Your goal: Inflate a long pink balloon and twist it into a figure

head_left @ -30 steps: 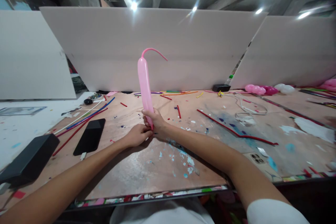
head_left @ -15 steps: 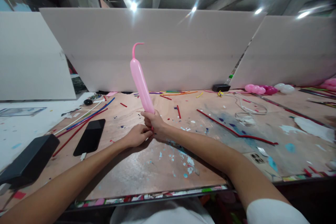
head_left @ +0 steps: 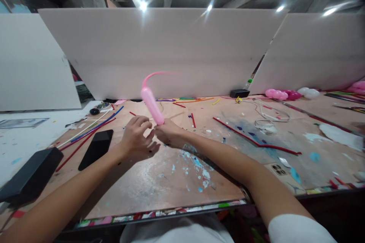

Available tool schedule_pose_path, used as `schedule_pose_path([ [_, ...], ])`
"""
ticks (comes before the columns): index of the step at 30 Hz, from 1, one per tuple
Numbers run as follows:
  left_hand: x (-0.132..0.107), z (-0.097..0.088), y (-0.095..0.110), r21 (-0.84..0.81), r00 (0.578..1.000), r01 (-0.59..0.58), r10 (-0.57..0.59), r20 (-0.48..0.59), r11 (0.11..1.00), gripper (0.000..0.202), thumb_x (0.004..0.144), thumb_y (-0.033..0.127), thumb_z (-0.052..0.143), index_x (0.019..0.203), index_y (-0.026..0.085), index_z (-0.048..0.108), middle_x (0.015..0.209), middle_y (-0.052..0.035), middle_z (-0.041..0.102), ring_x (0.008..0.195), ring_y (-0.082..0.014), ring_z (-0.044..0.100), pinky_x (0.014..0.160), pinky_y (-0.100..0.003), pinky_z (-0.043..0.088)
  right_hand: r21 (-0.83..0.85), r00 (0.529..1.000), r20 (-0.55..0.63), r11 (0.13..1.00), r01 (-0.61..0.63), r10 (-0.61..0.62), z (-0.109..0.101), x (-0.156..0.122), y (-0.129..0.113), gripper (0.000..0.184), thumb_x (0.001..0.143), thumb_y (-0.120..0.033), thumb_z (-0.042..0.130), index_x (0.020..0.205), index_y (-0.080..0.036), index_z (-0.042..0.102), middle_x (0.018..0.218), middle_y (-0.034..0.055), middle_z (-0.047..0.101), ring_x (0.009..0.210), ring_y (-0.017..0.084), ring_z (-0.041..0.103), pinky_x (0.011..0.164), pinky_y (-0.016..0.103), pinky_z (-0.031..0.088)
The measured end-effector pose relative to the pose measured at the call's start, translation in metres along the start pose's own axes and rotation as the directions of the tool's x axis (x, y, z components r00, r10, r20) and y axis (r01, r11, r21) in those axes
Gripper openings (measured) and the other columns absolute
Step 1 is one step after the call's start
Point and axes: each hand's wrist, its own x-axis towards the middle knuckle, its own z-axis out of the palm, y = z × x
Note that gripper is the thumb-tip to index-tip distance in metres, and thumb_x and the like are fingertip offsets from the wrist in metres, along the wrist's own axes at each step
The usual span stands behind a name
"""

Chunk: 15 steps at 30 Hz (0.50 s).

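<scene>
A long pink balloon sticks up and leans left from my right hand, which is closed round its lower end. Its thin uninflated tip curls over at the top and is blurred. My left hand hovers just left of the balloon's base, fingers spread and curved, holding nothing. Both hands are above the paint-stained wooden table.
A black phone and a black box lie at the left, with long thin uninflated balloons beside them. A red strip and a wire lie right. Pink and white balloons sit by white boards.
The balloon has become shorter and leaned further left, its tip whipping over. My left hand has let go of the base, lifted and opened. The right hand has kept its grip.
</scene>
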Motion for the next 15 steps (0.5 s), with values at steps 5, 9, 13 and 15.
schedule_pose_path([
  [5,0.006,-0.007,-0.002,0.15,0.934,-0.279,0.232,0.273,0.948,0.032,0.085,0.022,0.058,0.116,0.023,0.066,0.133,-0.0124,0.061,0.131,-0.0338,0.047,0.117,-0.057,0.023,-0.376,0.987,0.109,0.914,0.154,-0.121,-0.01,0.004,0.004,0.016,0.059,-0.005,0.066,0.055,-0.018,0.056,0.054,-0.001,0.051,0.059,0.012,0.044,0.056,0.024,0.029],
  [9,0.008,-0.007,-0.002,0.26,0.858,-0.101,-0.048,0.511,0.96,0.034,0.094,0.039,0.05,0.116,0.016,0.061,0.113,-0.0165,0.069,0.102,-0.0329,0.063,0.091,-0.047,0.044,-0.513,0.974,0.185,0.832,0.211,-0.134,-0.023,0.012,0.004,0.018,0.056,-0.004,0.062,0.048,-0.017,0.053,0.046,-0.0016,0.044,0.054,0.011,0.039,0.054,0.026,0.023],
  [13,0.009,-0.011,-0.007,0.279,0.789,-0.026,-0.152,0.595,0.96,0.034,0.097,0.045,0.046,0.116,0.019,0.059,0.114,-0.0122,0.07,0.096,-0.0275,0.067,0.072,-0.034,0.043,-0.441,0.937,0.326,0.857,0.266,-0.123,-0.034,0.008,0.001,0.007,0.059,-0.013,0.069,0.057,-0.016,0.063,0.051,-0.0038,0.052,0.054,0.01,0.042,0.054,0.023,0.027],
  [15,0.011,-0.015,-0.006,0.263,0.789,-0.025,-0.143,0.598,0.964,0.032,0.097,0.043,0.046,0.113,0.02,0.06,0.112,-0.0106,0.071,0.095,-0.0254,0.067,0.072,-0.032,0.041,-0.262,0.944,0.286,0.935,0.24,-0.163,-0.034,0.002,-0.001,0.003,0.065,-0.017,0.069,0.065,-0.015,0.067,0.059,-0.0034,0.058,0.059,0.01,0.045,0.058,0.022,0.032],
])
